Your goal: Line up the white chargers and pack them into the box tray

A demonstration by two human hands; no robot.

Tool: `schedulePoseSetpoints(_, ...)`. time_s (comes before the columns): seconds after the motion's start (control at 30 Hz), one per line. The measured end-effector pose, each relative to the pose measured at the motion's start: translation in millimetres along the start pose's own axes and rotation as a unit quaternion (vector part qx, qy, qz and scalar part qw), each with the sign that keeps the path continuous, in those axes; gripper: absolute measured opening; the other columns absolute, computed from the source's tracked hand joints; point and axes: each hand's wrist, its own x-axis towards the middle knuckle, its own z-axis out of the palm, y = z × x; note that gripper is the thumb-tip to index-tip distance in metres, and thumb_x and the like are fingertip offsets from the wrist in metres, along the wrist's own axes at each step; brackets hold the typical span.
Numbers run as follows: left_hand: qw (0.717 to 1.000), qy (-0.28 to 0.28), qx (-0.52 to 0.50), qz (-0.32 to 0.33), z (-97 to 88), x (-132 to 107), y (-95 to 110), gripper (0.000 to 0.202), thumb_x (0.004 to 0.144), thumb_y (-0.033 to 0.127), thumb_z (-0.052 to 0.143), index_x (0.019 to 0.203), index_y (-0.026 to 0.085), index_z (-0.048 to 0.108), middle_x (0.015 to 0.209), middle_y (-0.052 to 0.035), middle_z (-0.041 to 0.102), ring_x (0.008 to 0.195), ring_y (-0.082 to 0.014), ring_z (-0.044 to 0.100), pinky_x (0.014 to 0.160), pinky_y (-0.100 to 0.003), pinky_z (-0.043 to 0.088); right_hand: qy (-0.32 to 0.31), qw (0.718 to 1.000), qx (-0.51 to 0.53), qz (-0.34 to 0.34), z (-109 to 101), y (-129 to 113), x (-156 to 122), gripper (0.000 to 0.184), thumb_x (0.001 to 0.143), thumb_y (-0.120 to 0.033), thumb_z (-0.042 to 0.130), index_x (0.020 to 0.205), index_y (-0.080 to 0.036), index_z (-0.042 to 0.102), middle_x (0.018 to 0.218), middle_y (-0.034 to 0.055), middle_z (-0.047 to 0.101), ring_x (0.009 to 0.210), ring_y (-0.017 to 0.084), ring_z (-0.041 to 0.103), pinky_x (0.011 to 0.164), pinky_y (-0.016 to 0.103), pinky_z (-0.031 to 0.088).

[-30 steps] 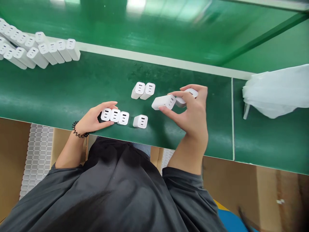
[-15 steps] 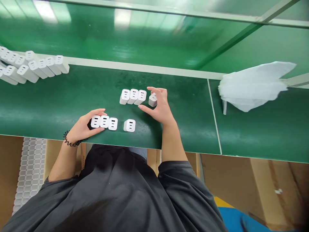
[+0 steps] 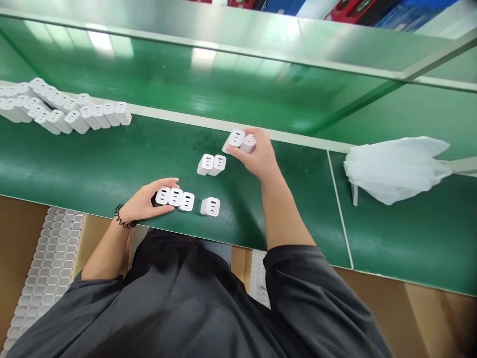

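Chargers [image 3: 187, 201], white and block-shaped, stand on the green desk [image 3: 122, 154] with their slotted ends up. The left hand [image 3: 141, 201] curves around a row of three [image 3: 175, 197] near the front edge — thumb on the near side, fingers behind — and seems to hold the first two. Toward the back, the right hand [image 3: 259, 154] grips one block [image 3: 236, 138] between thumb and fingers, a second block [image 3: 248, 143] close inside the palm; whether their bases touch the desk, I cannot tell. Nearer the front are a standing pair [image 3: 207, 164] and a lone unit [image 3: 212, 207].

My reading of the step: the right hand manages two blocks at once while the left steadies its row. Any move from here calls for a firm right-hand pinch — and for clearing the pair just beside it.
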Motion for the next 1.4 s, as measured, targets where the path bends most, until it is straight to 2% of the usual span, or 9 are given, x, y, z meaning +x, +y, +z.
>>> schedulePoseSetpoints(0.2, 0.996, 0.048, -0.077, -0.003, 1.2, -5, -9, 0.065, 0.086, 0.042, 0.072, 0.143, 0.026, 0.047, 0.135, -0.0116, 0.062, 0.123, -0.0246, 0.06, 0.107, -0.042, 0.049, -0.241, 0.967, -0.01, -0.086, 68, -82, 69, 0.052, 0.073, -0.037, 0.075, 0.117, -0.022, 0.053, 0.118, 0.009, 0.05, 0.114, 0.03, 0.052, 0.106, 0.053, 0.042)
schedulePoseSetpoints(0.37, 0.965, 0.211, -0.075, -0.135, -7.4, 8, -27, 0.067, 0.087, 0.045, 0.067, 0.145, 0.025, 0.041, 0.139, -0.0153, 0.054, 0.115, -0.024, 0.062, 0.088, -0.038, 0.058, -0.365, 0.927, -0.009, -0.09, 115, -116, 81, 0.056, 0.068, -0.039, 0.076, 0.115, -0.019, 0.053, 0.115, 0.0088, 0.048, 0.107, 0.028, 0.053, 0.104, 0.052, 0.043)
schedulePoseSetpoints(0.53, 0.958, 0.215, 0.102, -0.163, -40.5, 55, -47, 0.093, 0.074, 0.024, 0.071, 0.155, 0.02, 0.025, 0.145, -0.0203, 0.048, 0.094, -0.0213, 0.067, 0.087, -0.041, 0.057, -0.369, 0.924, -0.002, -0.097, 127, -119, 78, 0.056, 0.065, -0.035, 0.075, 0.115, -0.02, 0.054, 0.115, 0.0085, 0.046, 0.108, 0.027, 0.053, 0.105, 0.05, 0.043)
schedulePoseSetpoints(0.7, 0.956, 0.124, 0.185, -0.188, -70.1, 92, -46, 0.063, 0.075, 0.028, 0.07, 0.134, 0.02, 0.051, 0.11, -0.0076, 0.07, 0.088, -0.0241, 0.07, 0.087, -0.038, 0.056, -0.359, 0.927, 0.013, -0.111, 117, -109, 81, 0.069, 0.066, -0.021, 0.061, 0.133, -0.02, 0.045, 0.122, 0.0106, 0.053, 0.106, 0.025, 0.056, 0.099, 0.048, 0.048)
schedulePoseSetpoints(0.87, 0.943, 0.129, 0.223, -0.21, -94.8, 111, -57, 0.062, 0.067, 0.017, 0.07, 0.128, 0.014, 0.058, 0.113, -0.0124, 0.07, 0.103, -0.0317, 0.066, 0.097, -0.045, 0.052, -0.319, 0.936, -0.039, -0.143, 121, -104, 88, 0.07, 0.067, -0.018, 0.062, 0.136, -0.02, 0.049, 0.127, 0.01, 0.062, 0.117, 0.032, 0.054, 0.106, 0.056, 0.043)
schedulePoseSetpoints(0.97, 0.944, 0.154, 0.228, -0.184, -102.6, 116, -73, 0.068, 0.068, 0.013, 0.065, 0.135, 0.01, 0.055, 0.13, -0.0142, 0.064, 0.118, -0.0305, 0.061, 0.109, -0.044, 0.046, -0.279, 0.944, -0.098, -0.148, 127, -105, 93, 0.057, 0.069, -0.023, 0.071, 0.124, -0.015, 0.06, 0.126, 0.0125, 0.064, 0.125, 0.039, 0.048, 0.11, 0.062, 0.038)
schedulePoseSetpoints(1.17, 0.942, 0.147, 0.255, -0.158, -102.6, 113, -90, 0.077, 0.078, 0.024, 0.059, 0.151, 0.013, 0.038, 0.147, -0.0149, 0.05, 0.131, -0.0302, 0.051, 0.112, -0.045, 0.043, -0.261, 0.944, -0.076, -0.186, 146, -115, 102, 0.059, 0.078, -0.025, 0.069, 0.134, -0.015, 0.053, 0.135, 0.0117, 0.059, 0.125, 0.034, 0.051, 0.111, 0.059, 0.038)
schedulePoseSetpoints(1.3, 0.922, 0.136, 0.314, -0.179, -104.8, 105, -81, 0.083, 0.081, 0.035, 0.058, 0.157, 0.027, 0.025, 0.15, -0.0109, 0.043, 0.128, -0.0329, 0.051, 0.104, -0.051, 0.046, -0.251, 0.943, -0.074, -0.208, 162, -121, 105, 0.059, 0.081, -0.024, 0.067, 0.137, -0.013, 0.048, 0.137, 0.0144, 0.055, 0.126, 0.03, 0.053, 0.112, 0.048, 0.041)
schedulePoseSetpoints(1.4, 0.91, 0.134, 0.348, -0.179, -107.0, 97, -60, 0.08, 0.088, 0.045, 0.051, 0.158, 0.031, 0.016, 0.15, -0.005, 0.042, 0.137, -0.0319, 0.036, 0.107, -0.053, 0.041, -0.251, 0.937, -0.071, -0.232, 155, -123, 99, 0.069, 0.084, -0.032, 0.067, 0.145, -0.015, 0.039, 0.145, 0.0147, 0.047, 0.13, 0.03, 0.051, 0.111, 0.049, 0.042)
